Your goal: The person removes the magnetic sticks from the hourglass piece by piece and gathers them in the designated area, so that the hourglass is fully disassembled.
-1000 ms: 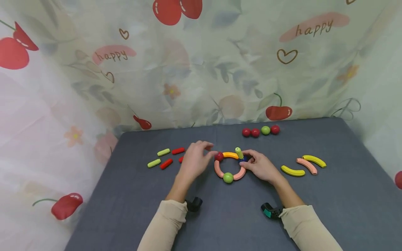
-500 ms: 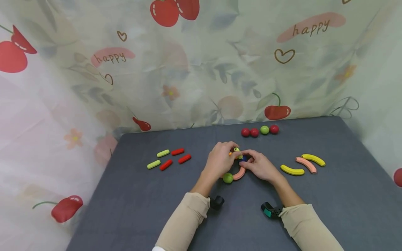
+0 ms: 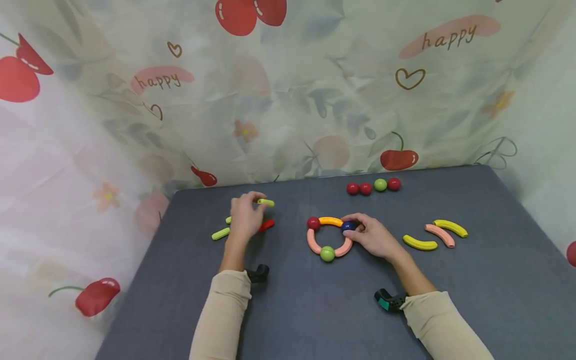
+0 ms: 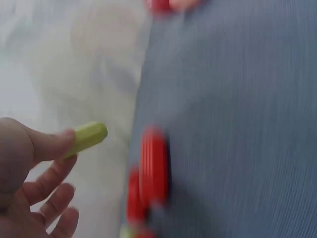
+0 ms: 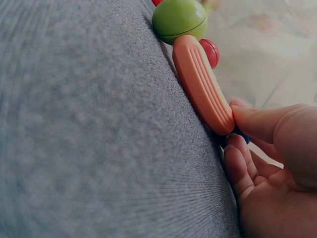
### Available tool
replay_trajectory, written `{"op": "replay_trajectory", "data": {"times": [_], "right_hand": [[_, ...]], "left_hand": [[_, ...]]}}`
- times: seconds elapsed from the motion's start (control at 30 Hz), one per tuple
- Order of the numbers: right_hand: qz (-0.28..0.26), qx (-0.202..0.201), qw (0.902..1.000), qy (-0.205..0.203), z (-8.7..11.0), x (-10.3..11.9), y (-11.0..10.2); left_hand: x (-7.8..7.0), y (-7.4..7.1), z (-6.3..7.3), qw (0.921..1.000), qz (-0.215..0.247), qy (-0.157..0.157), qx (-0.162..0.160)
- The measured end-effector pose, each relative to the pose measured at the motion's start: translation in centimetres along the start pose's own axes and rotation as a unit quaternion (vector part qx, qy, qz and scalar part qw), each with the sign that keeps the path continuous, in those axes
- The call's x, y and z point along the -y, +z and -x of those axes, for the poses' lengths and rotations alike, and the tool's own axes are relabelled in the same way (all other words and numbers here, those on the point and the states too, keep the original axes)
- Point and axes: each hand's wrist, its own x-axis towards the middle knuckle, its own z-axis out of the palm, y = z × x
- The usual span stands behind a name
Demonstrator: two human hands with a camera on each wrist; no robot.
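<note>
My left hand (image 3: 244, 218) pinches a short light green rod (image 3: 267, 202) between thumb and finger, raised above the loose rods at the left. The left wrist view shows that rod (image 4: 90, 137) sticking out past the fingertips, with blurred red rods (image 4: 154, 167) beyond. My right hand (image 3: 372, 238) grips the blue ball (image 3: 348, 226) of a ring lying on the table. The ring also has a red ball (image 3: 313, 223), a green ball (image 3: 327, 254), an orange curved piece (image 3: 330, 221) and two pink curved pieces (image 3: 313, 242). Most of the blue ball is hidden in the right wrist view.
Another light green rod (image 3: 220, 234) and a red rod (image 3: 267, 225) lie around my left hand, others partly covered by it. Red balls (image 3: 353, 188) and a green ball (image 3: 380, 185) line the back. Yellow curved pieces (image 3: 420, 243) and a pink one (image 3: 440, 236) lie at right.
The light green rod stood on the blue ball. My left hand reached right, took it off, and carried it back left over the loose rods. My right hand has stayed at the blue ball.
</note>
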Motion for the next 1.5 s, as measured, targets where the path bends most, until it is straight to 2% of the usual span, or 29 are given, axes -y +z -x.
{"op": "replay_trajectory", "data": {"times": [0.13,0.23,0.3,0.43,0.5,0.57,0.67,0.73,0.8,0.9,0.97,1.07,1.17,1.3,1.5], "right_hand": [[0.003,-0.003,1.0,0.002,-0.1,-0.2,0.0],[0.004,-0.004,1.0,0.001,-0.1,-0.2,0.1],[0.002,-0.003,1.0,0.001,0.0,-0.1,0.2],[-0.002,0.002,1.0,0.0,0.1,0.1,0.3],[-0.002,0.003,1.0,-0.002,0.1,0.1,0.3],[-0.001,0.003,1.0,-0.002,0.1,0.1,0.2],[0.003,-0.003,1.0,0.0,0.1,0.0,0.1],[0.006,-0.013,0.9999,0.002,0.1,0.0,0.0],[0.01,-0.027,0.9996,0.002,0.1,0.1,-0.1],[0.012,-0.05,0.9987,0.005,0.1,0.4,-0.1],[0.016,-0.058,0.9981,0.014,0.1,0.7,-0.2],[0.032,-0.051,0.9974,0.039,0.5,1.6,-0.4],[0.058,-0.026,0.9958,0.066,1.1,2.6,-0.1],[0.08,-0.007,0.9927,0.089,1.5,3.4,0.7],[0.111,-0.026,0.9894,0.091,1.7,3.8,1.6]], "left_hand": [[4.6,-1.9,-0.9,0.9952,-0.016,-0.088,-0.039],[7.4,-3.0,-1.1,0.9884,-0.021,-0.136,-0.064],[9.0,-3.7,-1.2,0.9844,-0.026,-0.16,-0.069],[10.8,-4.5,-1.0,0.9798,-0.041,-0.191,-0.043],[11.1,-4.6,-0.9,0.9791,-0.056,-0.194,-0.025],[11.0,-4.4,-0.8,0.9805,-0.071,-0.182,-0.017],[9.6,-3.6,-0.4,0.9871,-0.071,-0.141,-0.028],[7.7,-2.8,0.0,0.9929,-0.056,-0.099,-0.036],[5.3,-1.9,0.6,0.9979,-0.033,-0.048,-0.029],[1.8,-0.2,1.6,0.9996,0.006,0.018,0.022],[-0.3,1.2,2.2,0.9959,0.028,0.039,0.077],[-2.5,3.6,2.9,0.9864,0.036,0.044,0.154],[-3.8,5.6,3.5,0.9792,0.033,0.051,0.193],[-4.7,7.0,4.1,0.9795,0.03,0.055,0.192],[-5.4,7.8,4.6,0.9851,0.02,0.033,0.168]]}}
